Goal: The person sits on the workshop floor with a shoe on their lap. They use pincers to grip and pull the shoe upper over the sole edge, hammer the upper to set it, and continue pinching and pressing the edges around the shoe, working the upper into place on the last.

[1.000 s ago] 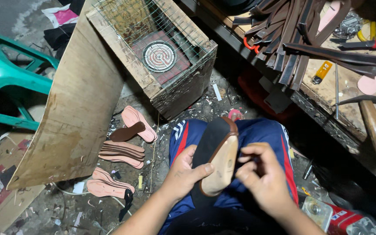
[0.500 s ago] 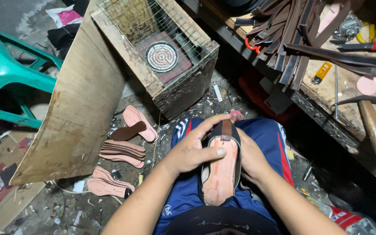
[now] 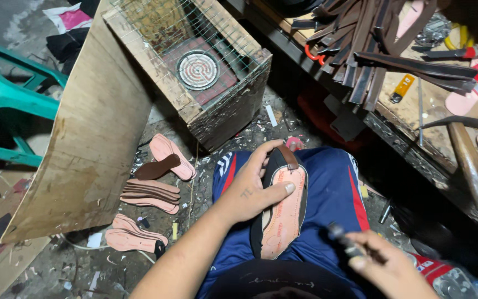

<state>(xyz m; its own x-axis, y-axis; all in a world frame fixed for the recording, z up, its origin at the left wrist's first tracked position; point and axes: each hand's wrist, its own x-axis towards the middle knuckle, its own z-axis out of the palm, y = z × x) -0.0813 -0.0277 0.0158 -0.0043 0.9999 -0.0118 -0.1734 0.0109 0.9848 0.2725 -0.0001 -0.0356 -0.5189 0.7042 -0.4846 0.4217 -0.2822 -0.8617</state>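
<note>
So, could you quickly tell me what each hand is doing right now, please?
Left hand: pressed on the sandal, holding it on the lap.
Right hand: closed on a small dark tool, blurred.

Wooden wire-topped box (image 3: 225, 105) (round coil inside); pink soles (image 3: 150, 194) on floor; green chair (image 3: 6, 105); plywood board (image 3: 92, 144).
</note>
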